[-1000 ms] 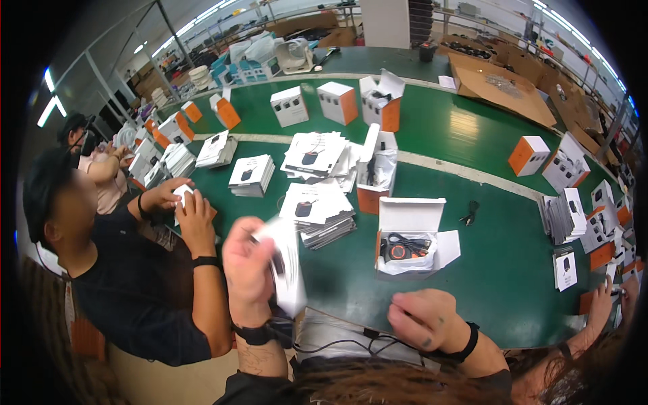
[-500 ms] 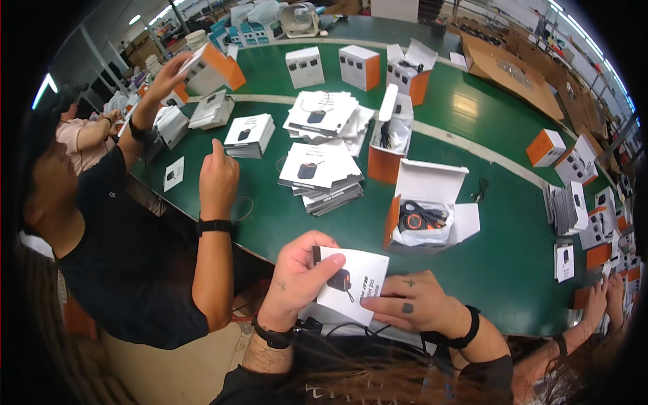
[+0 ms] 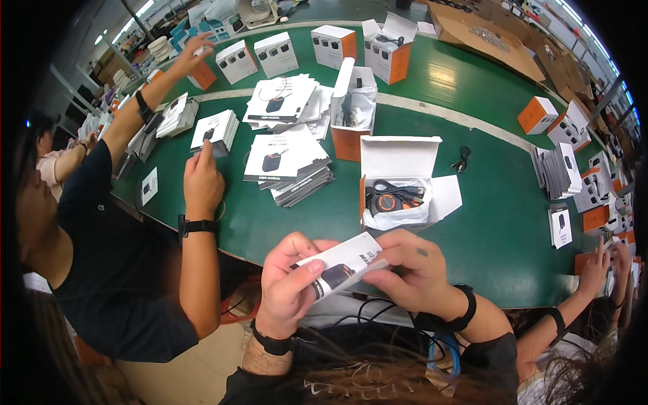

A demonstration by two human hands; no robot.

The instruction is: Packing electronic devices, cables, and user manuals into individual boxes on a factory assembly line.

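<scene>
Between my two hands, above the table's near edge, I hold a white user manual (image 3: 337, 268) with a picture of a small black speaker; it is tilted and bowed. My left hand (image 3: 291, 280) pinches its left end, thumb on the front cover. My right hand (image 3: 413, 271) grips the other end, fingers curled at the edge. Just beyond stands an open white and orange box (image 3: 399, 156), with a black and orange speaker (image 3: 387, 202) and a coiled black cable (image 3: 413, 194) in white wrapping. To its left are stacked manuals (image 3: 287, 162).
A second open box (image 3: 354, 111) stands behind, with closed boxes (image 3: 275, 55) along the far side. A loose cable (image 3: 462, 158) lies right of the near box. A co-worker's hand (image 3: 202, 181) is at left, beside another manual stack (image 3: 214, 131). More manuals (image 3: 557, 172) stand at right.
The manual has turned from facing up to a tilted, bowed position, and my right hand has shifted to its far end. The co-worker's far hand has let go of a box.
</scene>
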